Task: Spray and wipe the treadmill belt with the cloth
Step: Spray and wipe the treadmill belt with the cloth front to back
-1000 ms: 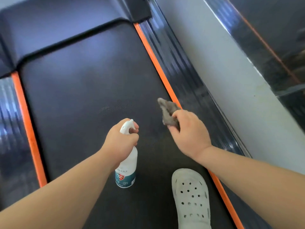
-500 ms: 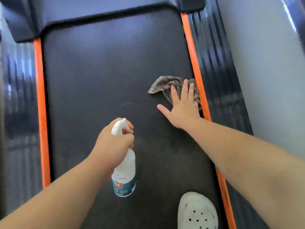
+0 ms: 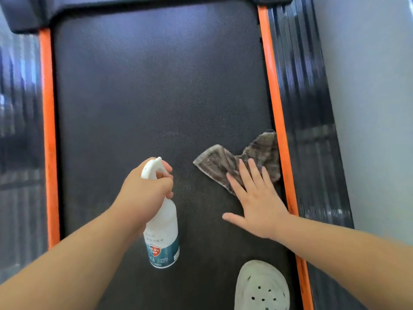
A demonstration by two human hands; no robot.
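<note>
Wiping under way — the right hand point(image 3: 257, 204), fingers spread flat, presses the crumpled grey-brown cloth point(image 3: 223, 162), airborne a second ago, onto the black textured treadmill belt point(image 3: 156, 86) beside its right orange edge strip point(image 3: 271, 86) — while the left hand point(image 3: 145, 189) grips the white plastic spray bottle point(image 3: 163, 238) mid-belt.

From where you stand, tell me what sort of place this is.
Probably a gym or home workout spot, on a treadmill: textured black belt, orange edge strips and ribbed side rails, beside a wall.
</note>
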